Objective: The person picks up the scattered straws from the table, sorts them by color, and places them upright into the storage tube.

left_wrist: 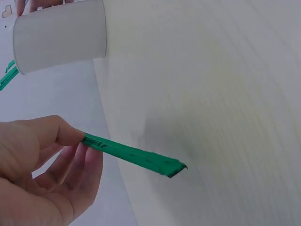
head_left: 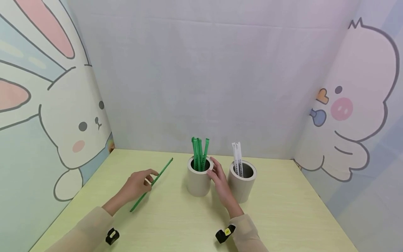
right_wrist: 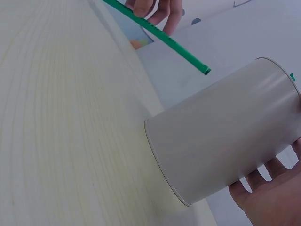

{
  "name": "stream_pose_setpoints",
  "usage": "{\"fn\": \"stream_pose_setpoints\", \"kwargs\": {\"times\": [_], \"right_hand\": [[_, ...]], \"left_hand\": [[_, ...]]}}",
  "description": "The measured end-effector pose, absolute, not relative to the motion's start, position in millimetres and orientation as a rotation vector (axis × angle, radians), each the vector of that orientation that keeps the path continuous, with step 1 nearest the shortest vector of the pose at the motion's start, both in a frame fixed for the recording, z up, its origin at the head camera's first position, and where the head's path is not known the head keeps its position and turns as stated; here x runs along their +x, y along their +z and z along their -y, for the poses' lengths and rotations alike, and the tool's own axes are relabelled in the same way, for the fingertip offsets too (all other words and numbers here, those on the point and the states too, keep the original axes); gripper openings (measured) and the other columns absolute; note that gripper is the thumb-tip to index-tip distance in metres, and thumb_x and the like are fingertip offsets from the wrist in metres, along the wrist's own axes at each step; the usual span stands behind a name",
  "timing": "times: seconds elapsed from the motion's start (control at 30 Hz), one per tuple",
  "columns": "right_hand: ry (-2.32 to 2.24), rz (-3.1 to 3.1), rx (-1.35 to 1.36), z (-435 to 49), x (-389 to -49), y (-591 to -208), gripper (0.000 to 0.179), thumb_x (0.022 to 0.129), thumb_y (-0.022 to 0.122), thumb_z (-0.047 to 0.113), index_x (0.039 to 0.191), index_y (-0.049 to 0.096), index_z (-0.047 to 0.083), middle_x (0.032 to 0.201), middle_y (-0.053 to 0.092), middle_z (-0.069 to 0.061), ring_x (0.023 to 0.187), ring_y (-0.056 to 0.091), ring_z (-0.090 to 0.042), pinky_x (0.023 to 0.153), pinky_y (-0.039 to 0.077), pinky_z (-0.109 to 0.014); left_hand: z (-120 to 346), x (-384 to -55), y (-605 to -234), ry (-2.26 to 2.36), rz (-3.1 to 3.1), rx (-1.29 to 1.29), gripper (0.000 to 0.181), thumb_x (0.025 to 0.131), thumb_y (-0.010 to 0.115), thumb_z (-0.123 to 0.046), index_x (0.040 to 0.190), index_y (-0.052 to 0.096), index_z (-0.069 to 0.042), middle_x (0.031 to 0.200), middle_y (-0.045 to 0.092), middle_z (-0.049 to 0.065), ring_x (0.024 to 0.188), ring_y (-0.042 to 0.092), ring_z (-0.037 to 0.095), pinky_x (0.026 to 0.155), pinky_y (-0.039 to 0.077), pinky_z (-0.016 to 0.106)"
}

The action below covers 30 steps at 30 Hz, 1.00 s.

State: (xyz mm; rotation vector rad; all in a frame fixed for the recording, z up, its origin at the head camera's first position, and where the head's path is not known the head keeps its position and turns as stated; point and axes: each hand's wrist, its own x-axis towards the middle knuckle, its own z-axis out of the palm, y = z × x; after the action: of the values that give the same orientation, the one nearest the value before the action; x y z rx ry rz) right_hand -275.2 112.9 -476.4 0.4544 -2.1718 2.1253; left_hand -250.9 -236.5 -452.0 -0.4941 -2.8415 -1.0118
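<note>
My left hand [head_left: 136, 184] pinches a long green-wrapped straw [left_wrist: 134, 156] between thumb and fingers, left of the cups. The straw slants over the table, its printed wrapper and one end showing in the left wrist view. My right hand [head_left: 222, 187] holds the right side of a pale grey cylindrical cup [head_left: 198, 183], fingers around its wall near the rim. This cup stands upright in the middle with several green-wrapped straws [head_left: 199, 154] in it. In the right wrist view the cup's smooth side [right_wrist: 225, 132] fills much of the picture.
Just right of my right hand stands a second grey cup [head_left: 245, 187], holding a few white-wrapped straws [head_left: 237, 159]. The pale wood-grain table [head_left: 176, 224] ends at a grey backdrop [head_left: 201, 87]. Side panels carry a cartoon rabbit [head_left: 72, 115] and a cartoon chick [head_left: 362, 105].
</note>
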Motion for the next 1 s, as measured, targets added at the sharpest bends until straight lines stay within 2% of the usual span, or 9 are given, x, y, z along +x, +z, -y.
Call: {"fn": "stream_pose_setpoints", "kwargs": {"times": [0.27, 0.47, 0.83, 1.0], "right_hand": [[2.147, 2.169, 0.437, -113.4, -275.1, -476.8, 0.059, 0.112, 0.051, 0.027, 0.167, 0.031, 0.021, 0.168, 0.038, -0.014, 0.155, 0.034, -0.036, 0.123, 0.030, -0.056], [2.151, 2.163, 0.443, -113.3, -275.3, -476.3, 0.060, 0.112, 0.051, 0.029, 0.167, 0.031, 0.020, 0.168, 0.038, -0.014, 0.155, 0.034, -0.036, 0.123, 0.030, -0.056], [2.159, 2.167, 0.447, -114.0, -275.2, -476.2, 0.059, 0.112, 0.051, 0.031, 0.167, 0.031, 0.022, 0.170, 0.035, -0.013, 0.157, 0.032, -0.036, 0.126, 0.026, -0.061], [2.157, 2.167, 0.443, -114.2, -275.7, -476.2, 0.059, 0.112, 0.051, 0.031, 0.167, 0.031, 0.022, 0.168, 0.037, -0.014, 0.155, 0.034, -0.036, 0.124, 0.028, -0.058]], "left_hand": [[223.5, -255.6, -435.7, -1.135, 2.737, -0.479, 0.047, 0.091, 0.070, 0.008, 0.136, 0.066, -0.007, 0.110, 0.073, 0.008, 0.092, 0.072, 0.019, 0.071, 0.060, 0.029], [209.1, -257.9, -423.2, -1.304, 2.633, -0.443, 0.048, 0.095, 0.069, 0.003, 0.140, 0.064, -0.012, 0.117, 0.073, 0.010, 0.098, 0.074, 0.023, 0.074, 0.062, 0.029], [176.8, -262.6, -396.9, -1.458, 2.449, -0.390, 0.050, 0.096, 0.071, -0.002, 0.143, 0.061, -0.015, 0.118, 0.071, 0.010, 0.106, 0.073, 0.025, 0.086, 0.059, 0.038], [163.6, -265.6, -385.1, -1.545, 2.357, -0.416, 0.051, 0.097, 0.071, -0.003, 0.145, 0.059, -0.018, 0.123, 0.069, 0.009, 0.109, 0.072, 0.025, 0.088, 0.060, 0.034]]}}
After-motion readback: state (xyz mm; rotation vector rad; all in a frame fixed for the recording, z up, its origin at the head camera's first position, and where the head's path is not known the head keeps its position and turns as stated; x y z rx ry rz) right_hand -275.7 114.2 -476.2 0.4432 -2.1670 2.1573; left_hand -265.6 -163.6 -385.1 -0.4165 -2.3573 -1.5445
